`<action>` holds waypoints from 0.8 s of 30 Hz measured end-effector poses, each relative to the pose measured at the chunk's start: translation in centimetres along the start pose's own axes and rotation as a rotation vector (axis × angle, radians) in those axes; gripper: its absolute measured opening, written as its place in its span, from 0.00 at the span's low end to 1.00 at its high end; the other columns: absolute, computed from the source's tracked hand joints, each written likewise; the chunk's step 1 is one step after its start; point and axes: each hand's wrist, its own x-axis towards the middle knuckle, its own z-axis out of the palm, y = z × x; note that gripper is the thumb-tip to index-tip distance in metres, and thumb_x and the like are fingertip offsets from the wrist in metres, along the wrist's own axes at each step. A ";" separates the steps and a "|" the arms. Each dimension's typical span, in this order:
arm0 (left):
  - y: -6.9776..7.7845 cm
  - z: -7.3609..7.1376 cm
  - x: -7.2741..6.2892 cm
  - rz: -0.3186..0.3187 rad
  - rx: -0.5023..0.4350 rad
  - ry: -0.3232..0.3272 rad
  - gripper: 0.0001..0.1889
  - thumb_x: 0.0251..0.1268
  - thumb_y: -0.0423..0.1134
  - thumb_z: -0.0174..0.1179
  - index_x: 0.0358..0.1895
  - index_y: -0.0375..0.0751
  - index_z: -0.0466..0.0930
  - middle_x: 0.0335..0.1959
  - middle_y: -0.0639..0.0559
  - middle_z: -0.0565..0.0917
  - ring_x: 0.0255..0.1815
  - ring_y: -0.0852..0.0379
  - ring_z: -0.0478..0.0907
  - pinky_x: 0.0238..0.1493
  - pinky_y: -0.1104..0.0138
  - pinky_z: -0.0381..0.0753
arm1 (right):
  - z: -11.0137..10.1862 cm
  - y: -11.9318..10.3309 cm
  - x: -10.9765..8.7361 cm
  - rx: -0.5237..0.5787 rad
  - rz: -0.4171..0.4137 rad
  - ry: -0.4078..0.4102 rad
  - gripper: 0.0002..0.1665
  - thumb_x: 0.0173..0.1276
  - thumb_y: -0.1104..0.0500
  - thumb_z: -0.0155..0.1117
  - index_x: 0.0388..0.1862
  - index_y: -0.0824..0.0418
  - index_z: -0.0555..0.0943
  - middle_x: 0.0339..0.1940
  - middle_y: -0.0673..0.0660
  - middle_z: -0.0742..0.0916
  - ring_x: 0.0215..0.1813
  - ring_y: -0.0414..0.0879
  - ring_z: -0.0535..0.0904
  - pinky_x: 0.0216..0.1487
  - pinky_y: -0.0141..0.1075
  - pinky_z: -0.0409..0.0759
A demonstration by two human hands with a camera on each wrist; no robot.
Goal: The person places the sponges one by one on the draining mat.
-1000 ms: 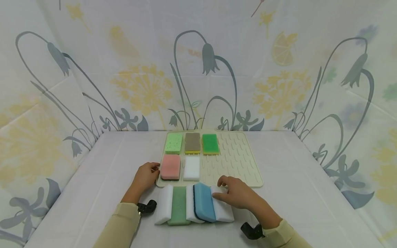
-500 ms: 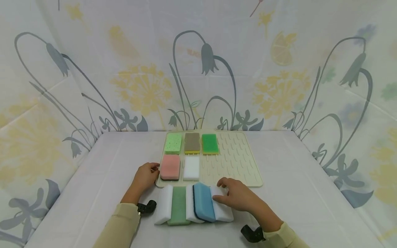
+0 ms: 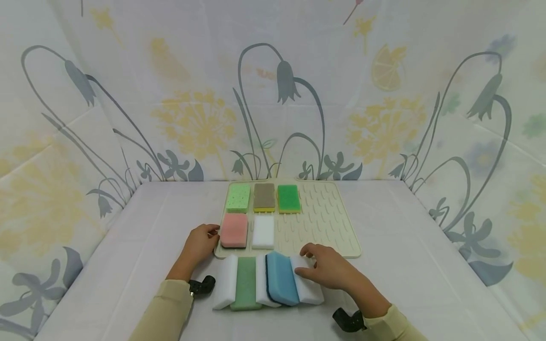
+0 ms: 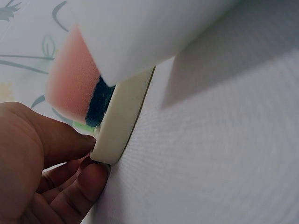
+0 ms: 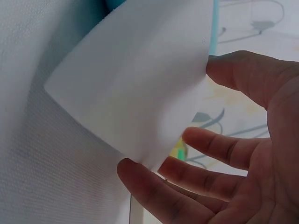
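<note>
In the head view my left hand (image 3: 202,242) pinches the left edge of a cream ridged mat (image 3: 315,232). Up close, the thumb presses the mat's rim (image 4: 122,116) from above, fingers below. Beside it on the mat lies a pink sponge (image 3: 234,229) with a dark scouring layer. My right hand (image 3: 330,266) grips the outermost white sponge (image 3: 308,286) of a leaning row, thumb at one edge and fingertips at another, as the right wrist view shows. Against that white sponge (image 5: 135,79) leans a blue sponge (image 3: 283,278) with a dark backing.
The row also has a green sponge (image 3: 246,283) and more white ones (image 3: 225,282). On the mat sit a speckled light green sponge (image 3: 238,197), a brown-topped yellow one (image 3: 264,197), a green-topped yellow one (image 3: 289,198) and a white one (image 3: 263,231). Patterned cloth (image 3: 341,94) hangs behind.
My right hand shifts slightly to the right, and the white and blue sponges at that end of the row shift with it. The left hand stays put on the mat's edge.
</note>
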 end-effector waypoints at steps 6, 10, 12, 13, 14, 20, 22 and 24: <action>-0.1 0.1 0.0 0.000 0.005 0.003 0.19 0.67 0.36 0.55 0.59 0.33 0.77 0.47 0.41 0.83 0.49 0.46 0.80 0.47 0.55 0.79 | -0.4 0.0 0.0 -0.014 0.011 0.004 0.26 0.60 0.41 0.68 0.51 0.54 0.78 0.50 0.55 0.84 0.44 0.45 0.81 0.40 0.40 0.79; -0.1 0.0 0.1 0.004 0.010 -0.002 0.19 0.68 0.35 0.55 0.59 0.32 0.77 0.47 0.41 0.83 0.48 0.46 0.81 0.47 0.55 0.79 | -0.8 -0.1 0.0 -0.018 0.003 0.009 0.25 0.60 0.42 0.68 0.50 0.54 0.78 0.50 0.55 0.84 0.43 0.45 0.80 0.39 0.39 0.79; -0.1 0.0 0.1 0.002 0.009 -0.005 0.19 0.68 0.35 0.55 0.59 0.32 0.77 0.47 0.41 0.83 0.49 0.46 0.81 0.47 0.55 0.79 | -1.0 -0.2 0.0 -0.021 -0.001 0.011 0.25 0.60 0.42 0.68 0.50 0.54 0.78 0.50 0.55 0.84 0.42 0.44 0.80 0.39 0.39 0.78; -0.1 0.0 0.1 0.002 0.010 -0.007 0.19 0.68 0.35 0.55 0.59 0.32 0.77 0.46 0.41 0.83 0.49 0.46 0.81 0.47 0.55 0.79 | -1.1 -0.2 0.0 -0.021 -0.001 0.011 0.25 0.60 0.43 0.69 0.50 0.54 0.78 0.50 0.55 0.84 0.42 0.44 0.80 0.38 0.39 0.78; -0.1 0.0 0.1 0.001 0.009 -0.007 0.19 0.68 0.35 0.55 0.59 0.32 0.77 0.46 0.41 0.83 0.49 0.46 0.81 0.47 0.55 0.79 | -1.2 -0.3 0.1 -0.022 -0.001 0.012 0.24 0.60 0.43 0.69 0.50 0.54 0.78 0.50 0.56 0.84 0.42 0.44 0.80 0.38 0.39 0.78; -0.1 -0.1 0.2 -0.005 0.012 -0.004 0.19 0.67 0.36 0.55 0.59 0.32 0.77 0.46 0.41 0.83 0.49 0.46 0.80 0.48 0.54 0.79 | -1.7 -0.4 0.4 -0.037 0.012 0.020 0.23 0.60 0.43 0.69 0.49 0.54 0.78 0.50 0.55 0.84 0.40 0.43 0.79 0.37 0.38 0.77; 0.0 -0.1 0.2 -0.007 0.011 -0.005 0.19 0.67 0.36 0.55 0.59 0.32 0.77 0.46 0.41 0.83 0.49 0.46 0.80 0.48 0.54 0.79 | -1.9 -0.4 0.6 -0.045 0.010 0.022 0.23 0.60 0.43 0.69 0.49 0.54 0.78 0.50 0.55 0.84 0.39 0.42 0.79 0.37 0.37 0.76; 0.0 -0.1 0.2 -0.010 0.007 -0.006 0.19 0.67 0.36 0.55 0.59 0.32 0.77 0.46 0.41 0.83 0.49 0.46 0.80 0.48 0.54 0.79 | -2.0 -0.4 0.7 -0.043 0.004 0.020 0.23 0.61 0.43 0.68 0.50 0.54 0.78 0.50 0.56 0.84 0.39 0.42 0.79 0.36 0.37 0.76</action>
